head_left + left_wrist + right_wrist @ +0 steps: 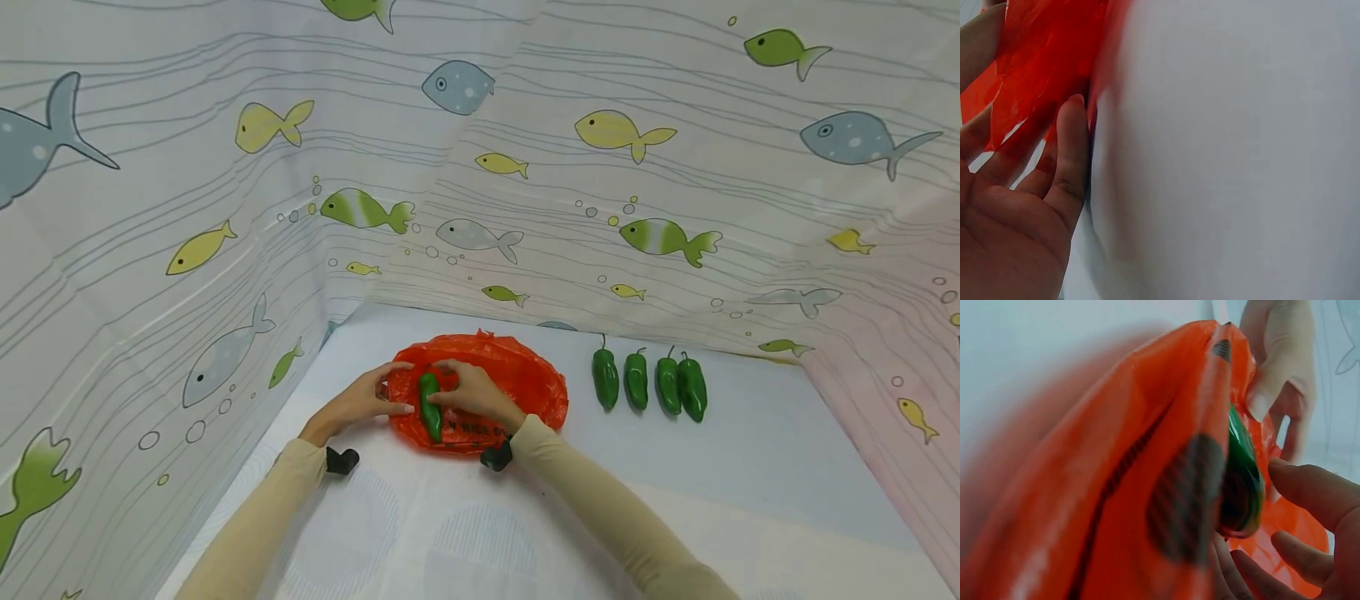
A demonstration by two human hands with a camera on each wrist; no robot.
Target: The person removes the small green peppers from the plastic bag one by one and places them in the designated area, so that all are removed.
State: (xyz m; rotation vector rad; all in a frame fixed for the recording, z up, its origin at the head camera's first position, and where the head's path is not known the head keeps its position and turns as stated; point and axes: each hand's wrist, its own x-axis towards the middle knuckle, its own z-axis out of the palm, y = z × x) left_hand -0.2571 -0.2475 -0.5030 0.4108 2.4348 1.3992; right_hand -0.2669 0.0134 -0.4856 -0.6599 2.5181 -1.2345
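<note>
A red plastic bag with dark printing lies spread on the table, its mouth open. At the bag's left rim my left hand holds the plastic between thumb and fingers; in the left wrist view the fingers lie partly behind the red film. One green chili pepper is at the left part of the bag, and its glossy side shows past the bag's edge in the right wrist view. My right hand reaches over the bag beside this pepper, its thumb and fingers spread apart with a gap to the pepper.
Several green chili peppers lie in a row on the white table, right of the bag. Fish-patterned sheets stand as walls behind and at both sides. Black wrist mounts sit below both hands.
</note>
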